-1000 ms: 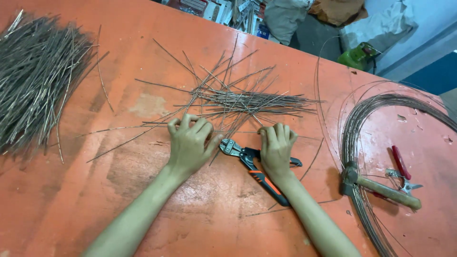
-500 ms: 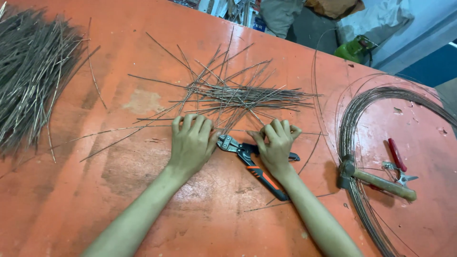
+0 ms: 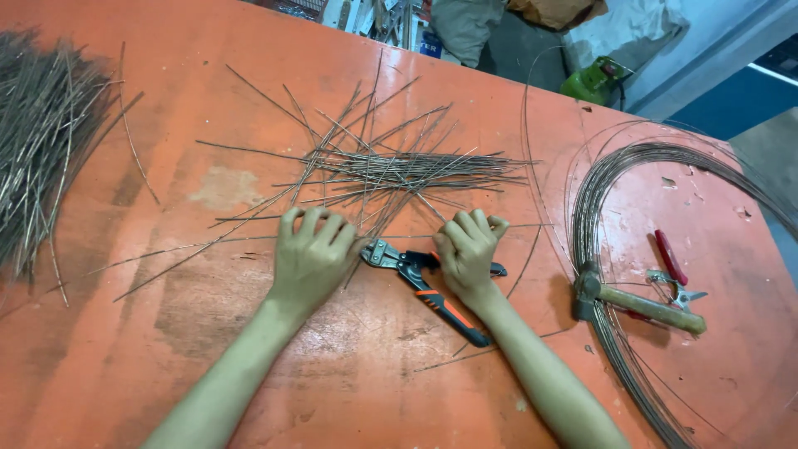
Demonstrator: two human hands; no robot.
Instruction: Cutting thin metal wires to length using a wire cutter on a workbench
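We look down on an orange table (image 3: pixel 249 349) where a loose heap of cut wire pieces (image 3: pixel 391 170) lies just beyond our hands. Most pieces are thin, straight and dull grey, their long axes running left to right, while strays fan out diagonally. Our left hand (image 3: pixel 312 254) rests flat, fingers spread on the near ends. Our right hand (image 3: pixel 467 249) curls loosely, knuckles down, holding nothing we can see. Between them lie wire cutters (image 3: pixel 424 287), jaws pointing left. A wire coil (image 3: pixel 615 208) and hammer (image 3: pixel 636 303) sit right.
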